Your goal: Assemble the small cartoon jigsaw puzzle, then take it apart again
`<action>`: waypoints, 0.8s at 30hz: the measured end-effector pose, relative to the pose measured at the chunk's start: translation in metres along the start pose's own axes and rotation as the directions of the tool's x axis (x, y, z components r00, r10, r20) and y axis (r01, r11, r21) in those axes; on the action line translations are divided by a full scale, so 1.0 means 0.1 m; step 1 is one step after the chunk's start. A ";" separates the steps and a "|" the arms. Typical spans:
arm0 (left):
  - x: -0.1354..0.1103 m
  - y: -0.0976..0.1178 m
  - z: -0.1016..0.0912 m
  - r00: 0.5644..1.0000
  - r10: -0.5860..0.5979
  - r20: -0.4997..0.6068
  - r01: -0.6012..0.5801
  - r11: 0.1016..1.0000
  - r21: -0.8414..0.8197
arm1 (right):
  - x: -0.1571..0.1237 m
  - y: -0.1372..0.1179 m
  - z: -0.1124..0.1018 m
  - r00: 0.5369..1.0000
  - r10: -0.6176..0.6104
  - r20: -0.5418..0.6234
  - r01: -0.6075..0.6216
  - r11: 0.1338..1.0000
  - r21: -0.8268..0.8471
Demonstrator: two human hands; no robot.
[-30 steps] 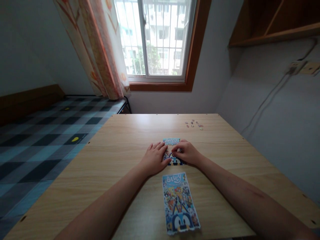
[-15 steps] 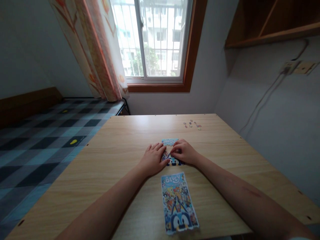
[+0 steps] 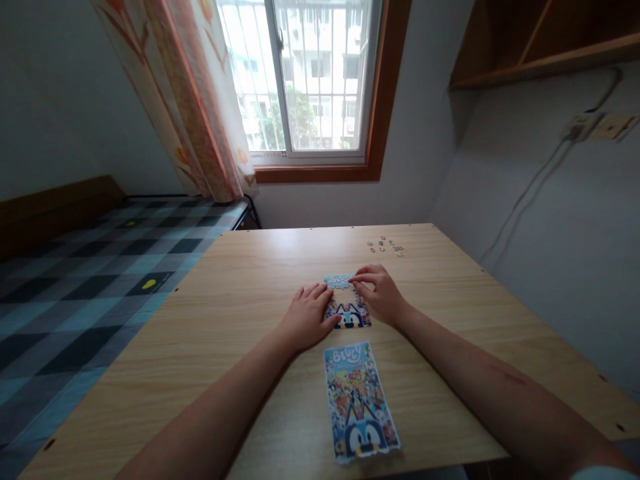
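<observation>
A small, partly built jigsaw puzzle (image 3: 347,308) with a blue cartoon dog lies in the middle of the wooden table (image 3: 240,280). My left hand (image 3: 307,320) lies flat on the table, fingers stretched, touching the puzzle's left edge. My right hand (image 3: 380,293) rests at the puzzle's right side, its fingers pointing left and pressed on the upper part. Nothing shows between its fingers. A printed reference picture (image 3: 359,400) of the same cartoon lies nearer to me.
Several loose puzzle pieces (image 3: 385,247) lie scattered at the table's far right. A bed with a checked cover (image 3: 85,280) stands to the left. Behind the table are a window (image 3: 305,73), a curtain (image 3: 175,100) and a wall shelf (image 3: 540,40).
My right hand has slid away from the puzzle's middle toward its upper right, uncovering the dog picture. My left hand has stayed put. The camera has shifted slightly.
</observation>
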State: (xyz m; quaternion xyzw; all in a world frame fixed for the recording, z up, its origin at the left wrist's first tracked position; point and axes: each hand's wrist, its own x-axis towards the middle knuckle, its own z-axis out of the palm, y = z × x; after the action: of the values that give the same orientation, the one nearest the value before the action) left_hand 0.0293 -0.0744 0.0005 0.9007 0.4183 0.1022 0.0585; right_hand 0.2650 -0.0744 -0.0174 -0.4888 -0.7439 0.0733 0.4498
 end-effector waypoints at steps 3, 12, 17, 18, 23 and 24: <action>0.00 0.01 -0.02 1.000 0.020 -0.009 -0.020 1.000 0.010 | 0.02 0.02 -0.02 0.993 0.077 -0.086 -0.081 0.996 -0.043; 0.00 0.04 -0.04 0.983 0.153 0.103 -0.154 0.988 0.002 | 0.04 0.14 0.05 0.971 0.212 -0.107 -0.218 0.974 -0.055; 0.02 0.03 -0.02 0.971 0.170 0.168 -0.175 0.985 0.012 | 0.06 0.14 0.06 0.966 0.238 -0.101 -0.243 0.969 -0.039; 0.02 0.03 -0.02 0.970 0.165 0.177 -0.171 0.985 0.022 | 0.07 0.13 0.05 0.965 0.243 -0.102 -0.247 0.968 -0.034; 0.02 0.03 0.01 0.974 0.155 0.167 -0.166 0.985 0.051 | 0.08 0.01 -0.01 0.957 0.160 -0.240 -0.167 0.986 -0.011; 0.02 0.03 0.01 0.973 0.158 0.168 -0.169 0.984 0.052 | 0.08 -0.02 -0.03 0.952 0.135 -0.277 -0.144 0.989 -0.014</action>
State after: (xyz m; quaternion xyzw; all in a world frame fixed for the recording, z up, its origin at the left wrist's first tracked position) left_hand 0.0328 -0.0746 0.0004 0.9389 0.3395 0.0186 0.0544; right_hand 0.2650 -0.0700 -0.0104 -0.5530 -0.6390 0.0238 0.5341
